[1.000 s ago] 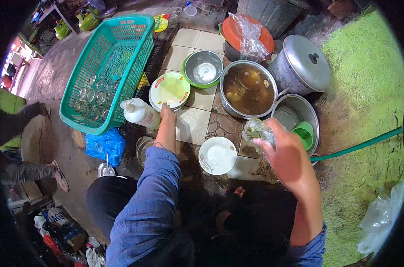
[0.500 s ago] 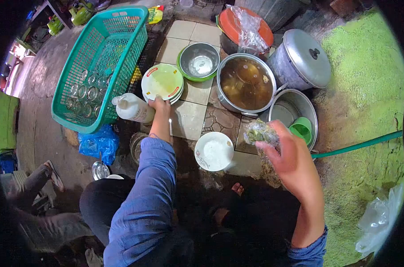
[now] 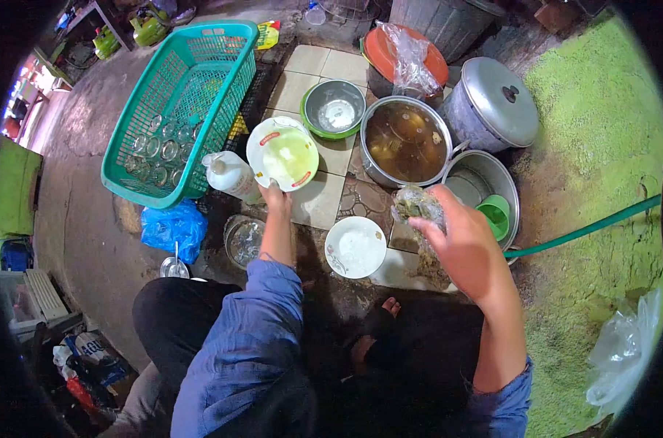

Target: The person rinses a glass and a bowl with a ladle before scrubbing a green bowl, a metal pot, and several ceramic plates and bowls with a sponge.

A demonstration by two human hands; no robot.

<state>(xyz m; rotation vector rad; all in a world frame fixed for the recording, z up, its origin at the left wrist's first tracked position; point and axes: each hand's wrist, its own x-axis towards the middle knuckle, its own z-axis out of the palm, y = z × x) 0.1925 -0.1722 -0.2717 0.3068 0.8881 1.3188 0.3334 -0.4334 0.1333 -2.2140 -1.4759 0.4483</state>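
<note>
At the near rim of a white plate with red and yellow marks [image 3: 282, 152], my left hand [image 3: 275, 204] grips with its fingers closed; the plate looks lifted and tilted. Yellowish liquid or residue covers its middle. My right hand [image 3: 459, 237] is closed around a crumpled scrubbing pad [image 3: 418, 206], held in the air near the big pot. Between my hands, a white plate with a floral rim [image 3: 355, 248] lies on the tiles with whitish suds on it. Beside my left hand stands a white bottle [image 3: 229, 177].
A teal basket [image 3: 120, 175] of glasses stands at left. A metal bowl [image 3: 335, 109], a pot of brown water [image 3: 406, 139], a lidded pot [image 3: 503, 102] and a pot with a green cup [image 3: 496, 217] stand beyond. A green hose [image 3: 587, 231] runs right.
My left hand has raised the marked plate and brought it toward me. My right hand has shifted slightly left with the scrubbing pad. The view has turned a little; the person at left is mostly out of view.
</note>
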